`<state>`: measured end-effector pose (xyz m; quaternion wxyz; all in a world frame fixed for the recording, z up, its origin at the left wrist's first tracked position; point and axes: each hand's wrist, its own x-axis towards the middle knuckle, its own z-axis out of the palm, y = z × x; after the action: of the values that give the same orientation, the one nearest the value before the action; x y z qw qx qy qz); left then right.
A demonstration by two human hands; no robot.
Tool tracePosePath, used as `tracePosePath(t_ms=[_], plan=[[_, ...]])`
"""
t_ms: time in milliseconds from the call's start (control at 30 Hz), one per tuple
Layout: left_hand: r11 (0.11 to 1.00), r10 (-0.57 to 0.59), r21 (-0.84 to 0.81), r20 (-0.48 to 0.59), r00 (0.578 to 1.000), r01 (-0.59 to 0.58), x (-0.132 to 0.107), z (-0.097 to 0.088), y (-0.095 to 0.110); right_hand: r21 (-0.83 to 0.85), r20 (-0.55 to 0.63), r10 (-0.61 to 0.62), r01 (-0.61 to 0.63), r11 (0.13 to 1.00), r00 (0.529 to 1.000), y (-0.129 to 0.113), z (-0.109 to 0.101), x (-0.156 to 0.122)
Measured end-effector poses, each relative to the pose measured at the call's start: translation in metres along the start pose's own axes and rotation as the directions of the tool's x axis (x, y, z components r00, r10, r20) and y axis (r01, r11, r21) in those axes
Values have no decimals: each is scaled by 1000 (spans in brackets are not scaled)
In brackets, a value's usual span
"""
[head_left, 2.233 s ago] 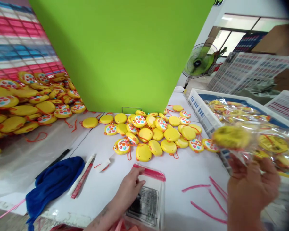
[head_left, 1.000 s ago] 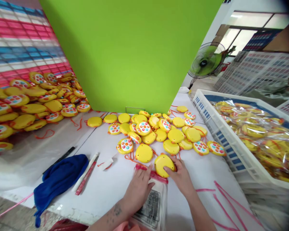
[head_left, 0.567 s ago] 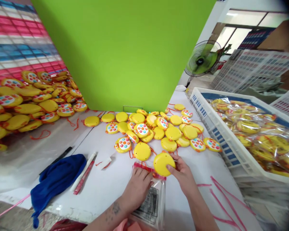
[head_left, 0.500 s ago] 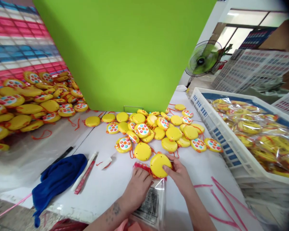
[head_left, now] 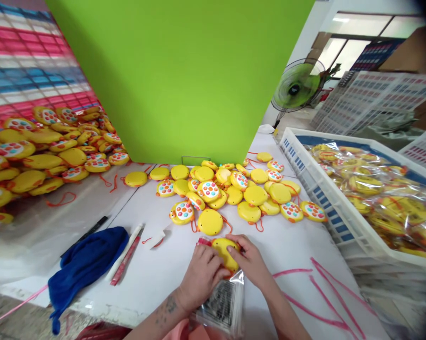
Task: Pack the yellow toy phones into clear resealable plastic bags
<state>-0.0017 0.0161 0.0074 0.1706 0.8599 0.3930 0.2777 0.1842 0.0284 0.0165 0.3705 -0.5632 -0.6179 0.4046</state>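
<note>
Writing: the printed panel [head_left: 220, 302] on the clear bag [head_left: 238, 289] carries black lines too small for me to read; the hub of the fan [head_left: 293, 89] bears a pale mark, likewise illegible to me.

Hidden: the yellow toy [head_left: 225, 251] is at the bag's mouth, between both hands, its lower left edge covered by the left hand [head_left: 203, 274]; glare on the film keeps me from judging how far in it sits; the right hand [head_left: 247, 259] grips it closely, thumb bent on its face, fingers round the far edge; the left fingers curl together over the bag's red strip, and I cannot say whether they pinch the film or merely press it; the frame cuts off the white crate [head_left: 308, 177] at right.

Materials: the toy is smooth, rounded, apparently plastic; the loose toys [head_left: 210, 222] beyond include some with white, colour-dotted faces; the blue cloth [head_left: 87, 257] is soft and crumpled; the pink strips [head_left: 293, 272] are thin, slightly curved.
</note>
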Motion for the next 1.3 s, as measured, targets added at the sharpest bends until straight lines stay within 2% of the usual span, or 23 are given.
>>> tracePosePath(t_ms=[100,200,333,400,500,533,600,667,767,933,1000,1067,1100,1167,1233,1300], plan=[[1000,0,-18,11,1000,0,2,-1,1,14,-62,20,-19,1000,998,9,-2,-1],[999,-4,-53,-44,999,2,3,1,0,-7,-109,-7,6,1000,994,5,1,-2],[990,-27,-140,-122,992,10,3,1,-2,-27,54,-92,93,995,994,-10,8,-2],[981,-69,-186,-112,991,47,3,1,-2,-88,39,-108,111,990,993,-11,4,-3],[956,-165,-258,-63,984,143,5,0,-2,-208,-153,-13,-19,978,988,-5,-11,-6],[943,-193,-283,-45,980,173,5,-1,-2,-232,-172,46,-86,969,984,-1,-17,-8],[920,-236,-324,-2,972,222,7,-3,-3,-259,-129,160,-189,947,979,5,-22,-14],[906,-250,-341,45,967,250,9,-6,-4,-261,-63,218,-227,938,974,8,-19,-20],[911,-235,-323,103,967,255,15,-15,-4,-208,-49,198,-204,957,979,8,-3,-27],[886,-217,-365,217,952,286,23,-31,9,-47,-142,141,-149,988,980,-7,17,-25],[881,-188,-400,190,964,251,22,-36,13,57,-162,136,-129,990,977,-15,17,-24],[892,-199,-403,61,978,206,18,-40,12,183,-160,157,-127,975,975,-21,16,-24],[890,-239,-403,-12,971,214,15,-41,10,244,-154,172,-131,961,973,-23,15,-25],[839,-388,-445,-83,918,314,9,-42,3,336,-156,199,-138,932,967,-26,15,-27],[707,-549,-540,-12,836,456,4,-41,-3,373,-183,217,-137,918,959,-27,15,-29],[565,-592,-630,140,794,533,1,-39,-7,374,-209,221,-131,918,953,-27,16,-30]])
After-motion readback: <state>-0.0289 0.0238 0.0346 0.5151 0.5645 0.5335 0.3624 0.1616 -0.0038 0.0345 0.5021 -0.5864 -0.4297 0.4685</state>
